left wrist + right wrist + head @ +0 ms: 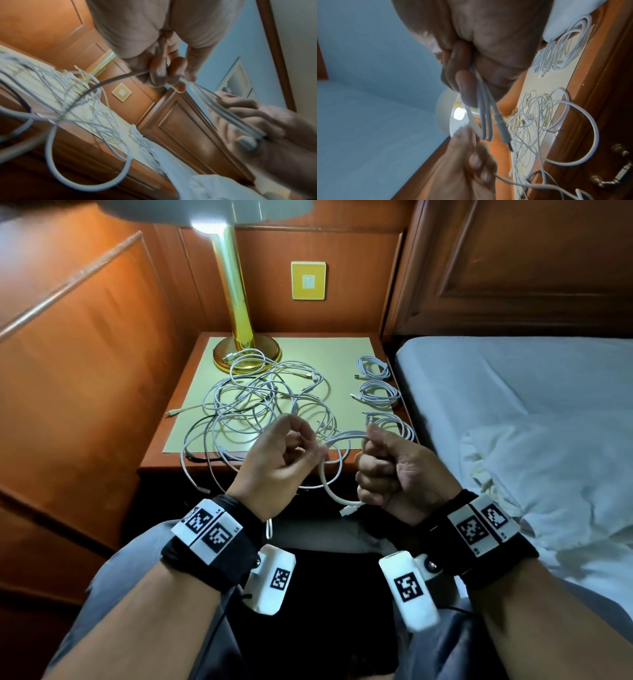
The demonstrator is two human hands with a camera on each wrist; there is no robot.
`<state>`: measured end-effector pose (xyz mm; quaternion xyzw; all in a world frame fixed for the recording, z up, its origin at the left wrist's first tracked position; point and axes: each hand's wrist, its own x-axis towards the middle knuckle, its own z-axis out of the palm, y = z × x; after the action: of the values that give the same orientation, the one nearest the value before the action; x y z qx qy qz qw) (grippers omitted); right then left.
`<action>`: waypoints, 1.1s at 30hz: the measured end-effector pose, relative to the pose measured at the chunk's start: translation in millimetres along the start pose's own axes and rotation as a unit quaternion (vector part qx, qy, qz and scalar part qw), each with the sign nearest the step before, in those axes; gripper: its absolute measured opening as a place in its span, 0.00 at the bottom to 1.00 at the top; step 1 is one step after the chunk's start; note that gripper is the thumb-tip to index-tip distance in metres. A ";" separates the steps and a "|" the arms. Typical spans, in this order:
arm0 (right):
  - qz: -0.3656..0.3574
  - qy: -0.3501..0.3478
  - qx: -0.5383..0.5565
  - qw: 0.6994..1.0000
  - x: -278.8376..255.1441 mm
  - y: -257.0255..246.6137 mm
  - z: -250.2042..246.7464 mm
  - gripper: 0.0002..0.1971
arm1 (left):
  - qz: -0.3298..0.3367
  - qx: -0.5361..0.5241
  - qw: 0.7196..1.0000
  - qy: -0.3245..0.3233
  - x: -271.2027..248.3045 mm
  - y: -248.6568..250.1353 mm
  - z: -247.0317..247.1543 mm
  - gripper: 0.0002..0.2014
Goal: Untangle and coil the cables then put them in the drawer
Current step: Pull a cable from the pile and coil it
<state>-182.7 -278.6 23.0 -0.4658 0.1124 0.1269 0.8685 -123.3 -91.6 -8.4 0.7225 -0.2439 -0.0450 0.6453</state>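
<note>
A tangle of white cables [260, 402] lies on the nightstand top [191, 378]. Three coiled cables [378, 392] lie in a row along its right side. In front of the nightstand my right hand [387, 470] grips a half-made coil of white cable [337, 470], with a plug end [347, 511] hanging below the fist. My left hand [291, 450] pinches the same cable just left of the coil; the strand runs back into the tangle. The right wrist view shows the coil loops [483, 108] under my curled fingers. The drawer handle [619, 171] shows at the right wrist view's edge.
A brass lamp [236, 313] stands at the back left of the nightstand, its base touched by the tangle. A bed with white sheets [531, 412] lies directly to the right. Wood panelling runs along the left and behind. My knees are below the hands.
</note>
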 end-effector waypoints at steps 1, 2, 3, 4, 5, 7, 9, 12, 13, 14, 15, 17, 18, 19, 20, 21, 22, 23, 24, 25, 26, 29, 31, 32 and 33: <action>-0.010 0.005 0.015 1.000 -0.4 -2.4 -1.9 0.21 | 0.000 0.013 1.000 0.005 1.1 -1.1 -2.9 0.07; -0.024 0.014 0.031 0.999 -0.9 -4.9 -4.3 0.21 | -0.001 0.036 0.999 0.006 2.1 -1.8 -6.4 0.06; -0.042 0.025 0.047 0.998 -1.2 -7.8 -7.9 0.21 | -0.002 0.059 0.998 0.007 2.9 -2.5 -10.9 0.05; -0.062 0.038 0.063 0.995 -1.6 -11.3 -12.2 0.20 | -0.001 0.076 0.997 0.013 3.9 -3.2 -15.7 0.05; -0.082 0.049 0.083 0.992 -1.8 -15.5 -17.0 0.20 | 0.003 0.084 0.996 0.026 4.8 -3.6 -21.4 0.06; -0.121 0.067 0.128 0.982 -1.8 -25.3 -28.2 0.20 | 0.009 0.111 0.992 0.061 5.8 -3.3 -33.3 0.08; -0.153 0.088 0.166 0.970 -2.3 -33.6 -38.9 0.19 | 0.024 0.153 0.984 0.094 6.4 -5.7 -43.7 0.09; -0.198 0.111 0.185 0.956 -1.6 -36.7 -47.3 0.19 | 0.088 0.277 0.952 0.093 6.1 -10.5 -46.2 0.07; -0.215 0.118 0.172 0.954 -0.3 -35.2 -48.1 0.19 | 0.110 0.315 0.940 0.076 5.1 -11.0 -41.8 0.06; -0.231 0.121 0.145 0.954 1.2 -33.2 -47.6 0.19 | 0.121 0.335 0.933 0.054 4.1 -10.3 -35.4 0.05; -0.251 0.125 0.099 0.955 3.0 -31.3 -46.5 0.20 | 0.124 0.344 0.930 0.028 2.3 -8.9 -28.6 0.04; -0.299 0.145 -0.054 0.941 2.7 -27.9 -40.1 0.24 | 0.127 0.327 0.936 -0.028 -3.0 -6.4 -13.7 0.03; -0.318 0.153 -0.146 0.924 0.9 -26.2 -36.2 0.26 | 0.126 0.301 0.944 -0.056 -5.8 -4.4 -6.1 0.03; -0.326 0.153 -0.227 0.905 -1.8 -24.0 -31.9 0.26 | 0.125 0.269 0.952 -0.079 -8.8 -1.4 0.7 0.03; -0.322 0.144 -0.287 0.891 -4.0 -20.7 -27.4 0.24 | 0.123 0.237 0.959 -0.094 -11.2 0.8 6.5 0.03; -0.312 0.127 -0.331 0.881 -5.6 -16.5 -23.8 0.21 | 0.119 0.208 0.965 -0.102 -13.0 2.7 11.0 0.03; -0.298 0.109 -0.362 0.877 -6.7 -11.8 -20.4 0.18 | 0.111 0.179 0.972 -0.104 -13.5 4.2 14.1 0.03; -0.287 0.091 -0.384 0.873 -6.3 -6.0 -18.1 0.18 | 0.103 0.148 0.978 -0.101 -13.6 5.4 15.5 0.03; -0.275 0.076 -0.401 0.871 -5.0 -0.9 -16.4 0.18 | 0.096 0.119 0.984 -0.091 -13.3 7.2 15.6 0.03; -0.257 0.063 -0.412 0.872 -3.8 3.0 -15.2 0.18 | 0.092 0.091 0.989 -0.076 -12.6 8.8 15.4 0.03; -0.231 0.048 -0.412 0.880 -2.8 6.4 -13.8 0.18 | 0.088 0.065 0.992 -0.057 -11.3 9.9 15.0 0.02; -0.150 -0.012 -0.362 0.920 1.6 14.3 -12.7 0.18 | 0.063 0.009 0.998 -0.006 -8.7 13.0 13.2 0.04; -0.108 -0.023 -0.295 0.949 3.7 12.1 -13.7 0.19 | 0.048 0.015 0.999 -0.006 -8.1 13.6 9.4 0.11; -0.092 -0.016 -0.244 0.965 3.8 7.1 -14.5 0.19 | 0.046 0.035 0.998 -0.016 -7.5 13.5 6.0 0.13; -0.082 -0.005 -0.187 0.979 4.0 0.0 -16.4 0.18 | 0.040 0.054 0.997 -0.026 -6.8 13.4 1.7 0.15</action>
<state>-180.3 -291.8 12.8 -0.6266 0.0444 0.0764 0.7743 -133.9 -91.0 2.4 0.7448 -0.2910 -0.0249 0.5999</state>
